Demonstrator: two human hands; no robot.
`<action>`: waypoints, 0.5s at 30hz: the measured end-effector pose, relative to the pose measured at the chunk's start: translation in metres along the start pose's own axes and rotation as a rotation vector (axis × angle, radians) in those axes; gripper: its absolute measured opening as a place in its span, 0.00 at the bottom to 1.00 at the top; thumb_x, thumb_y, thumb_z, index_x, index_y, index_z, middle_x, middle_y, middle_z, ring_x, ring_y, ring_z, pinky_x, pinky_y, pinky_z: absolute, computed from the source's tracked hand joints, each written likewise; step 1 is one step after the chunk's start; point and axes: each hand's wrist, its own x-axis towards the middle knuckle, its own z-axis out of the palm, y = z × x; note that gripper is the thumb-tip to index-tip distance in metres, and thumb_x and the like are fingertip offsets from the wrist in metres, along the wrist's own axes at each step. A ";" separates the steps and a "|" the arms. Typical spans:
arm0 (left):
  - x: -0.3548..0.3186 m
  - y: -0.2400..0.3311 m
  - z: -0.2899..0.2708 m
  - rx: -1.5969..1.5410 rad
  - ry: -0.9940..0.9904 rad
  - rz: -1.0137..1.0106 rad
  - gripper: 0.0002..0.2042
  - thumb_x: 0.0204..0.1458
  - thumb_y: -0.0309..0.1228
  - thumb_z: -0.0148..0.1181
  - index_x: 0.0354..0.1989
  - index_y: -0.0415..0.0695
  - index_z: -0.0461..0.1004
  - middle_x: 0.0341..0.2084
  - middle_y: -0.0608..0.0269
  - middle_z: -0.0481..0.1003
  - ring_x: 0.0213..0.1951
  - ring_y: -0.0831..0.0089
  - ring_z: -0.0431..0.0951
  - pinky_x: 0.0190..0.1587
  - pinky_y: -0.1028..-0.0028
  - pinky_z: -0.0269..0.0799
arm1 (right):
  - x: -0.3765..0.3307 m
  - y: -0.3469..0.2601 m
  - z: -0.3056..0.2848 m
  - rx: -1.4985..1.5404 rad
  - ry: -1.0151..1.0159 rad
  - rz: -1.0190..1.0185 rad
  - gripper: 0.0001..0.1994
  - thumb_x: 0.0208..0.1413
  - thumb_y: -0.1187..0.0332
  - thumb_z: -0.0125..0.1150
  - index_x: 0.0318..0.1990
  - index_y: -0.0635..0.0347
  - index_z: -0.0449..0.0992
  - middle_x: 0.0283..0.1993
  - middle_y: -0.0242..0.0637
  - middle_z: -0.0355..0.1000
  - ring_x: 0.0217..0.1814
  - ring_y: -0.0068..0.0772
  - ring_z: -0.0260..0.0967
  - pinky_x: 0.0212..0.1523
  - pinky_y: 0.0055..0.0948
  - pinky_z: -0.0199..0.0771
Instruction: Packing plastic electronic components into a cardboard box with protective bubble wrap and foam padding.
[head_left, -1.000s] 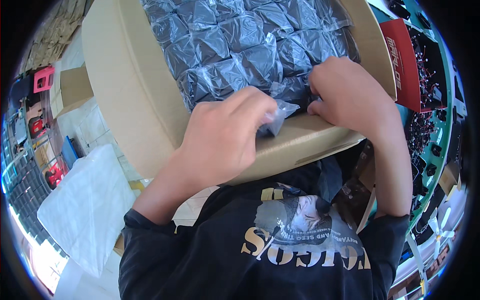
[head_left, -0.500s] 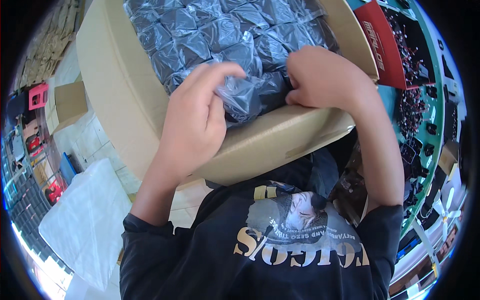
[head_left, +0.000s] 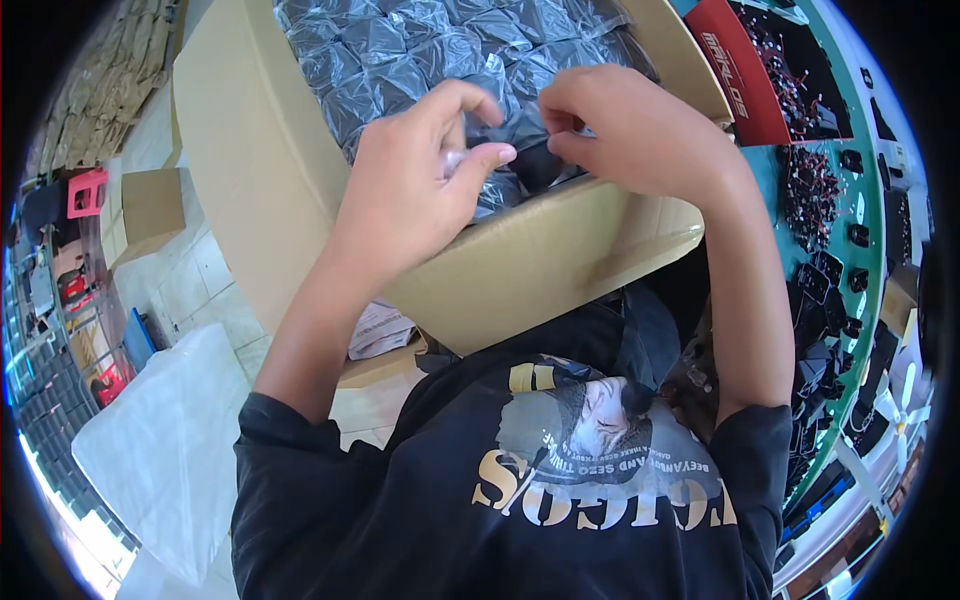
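A black thing [head_left: 537, 168] sits between the two hands, just inside the near wall of the big box [head_left: 560, 245]; clear-wrapped packs [head_left: 375, 80] fill the box in rows behind it; the left hand [head_left: 412, 180] is bent over the packs, its thumb and first finger a little way apart, with a bit of clear plastic by its palm; I cannot tell if it grips that; the right hand [head_left: 630, 130] is curled, thumb and first finger close together, right at the black thing; I cannot tell if it has hold of it.

The near wall runs under both wrists, leaving them little room on that side; there is open air above the packs; the left flap [head_left: 235, 150] leans outward; past the right wall are a red box [head_left: 735, 70] and the green table [head_left: 872, 285]; a white bag [head_left: 165, 430] is at the far left, by the tiled floor [head_left: 200, 265].
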 end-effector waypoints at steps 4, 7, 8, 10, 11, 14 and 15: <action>0.025 -0.006 0.005 0.012 0.025 0.222 0.09 0.49 0.29 0.65 0.38 0.39 0.79 0.33 0.57 0.77 0.34 0.60 0.75 0.40 0.66 0.70 | -0.008 -0.004 0.000 -0.067 0.186 -0.120 0.06 0.44 0.75 0.69 0.30 0.66 0.79 0.31 0.43 0.76 0.29 0.41 0.70 0.37 0.34 0.74; 0.038 -0.012 0.004 0.194 -0.016 0.398 0.13 0.49 0.29 0.65 0.42 0.40 0.78 0.35 0.57 0.78 0.36 0.58 0.77 0.43 0.65 0.71 | -0.010 -0.010 -0.002 0.070 0.217 -0.171 0.05 0.45 0.76 0.69 0.31 0.66 0.80 0.30 0.42 0.76 0.29 0.36 0.69 0.37 0.30 0.74; 0.039 -0.013 0.005 0.193 -0.021 0.406 0.13 0.49 0.29 0.65 0.42 0.40 0.78 0.35 0.57 0.78 0.36 0.58 0.77 0.43 0.65 0.71 | -0.012 -0.007 0.000 0.069 0.222 -0.163 0.05 0.45 0.76 0.69 0.31 0.66 0.80 0.30 0.42 0.76 0.29 0.36 0.69 0.37 0.30 0.74; 0.040 -0.017 0.005 0.093 -0.112 0.381 0.14 0.48 0.28 0.66 0.44 0.40 0.78 0.35 0.58 0.77 0.37 0.59 0.77 0.44 0.66 0.71 | -0.020 0.002 0.007 0.331 0.248 -0.182 0.05 0.46 0.77 0.69 0.32 0.66 0.80 0.30 0.41 0.76 0.29 0.34 0.69 0.36 0.28 0.73; 0.040 -0.019 0.004 0.045 -0.158 0.367 0.15 0.48 0.27 0.66 0.45 0.40 0.78 0.36 0.59 0.77 0.37 0.60 0.77 0.44 0.66 0.71 | -0.024 0.006 0.010 0.463 0.262 -0.192 0.05 0.46 0.77 0.69 0.32 0.66 0.80 0.30 0.40 0.76 0.30 0.32 0.69 0.36 0.28 0.73; 0.036 -0.019 0.000 -0.078 -0.209 0.308 0.16 0.47 0.26 0.67 0.46 0.40 0.78 0.36 0.60 0.77 0.38 0.62 0.77 0.45 0.67 0.71 | -0.030 0.008 0.012 0.602 0.277 -0.117 0.05 0.47 0.79 0.68 0.33 0.66 0.80 0.31 0.39 0.77 0.30 0.30 0.68 0.36 0.26 0.73; 0.034 -0.017 -0.002 -0.156 -0.203 0.263 0.16 0.47 0.26 0.67 0.46 0.40 0.78 0.36 0.61 0.76 0.38 0.63 0.77 0.45 0.68 0.71 | -0.033 0.008 0.011 0.600 0.272 -0.037 0.05 0.48 0.79 0.68 0.34 0.66 0.80 0.32 0.39 0.77 0.30 0.29 0.68 0.36 0.25 0.72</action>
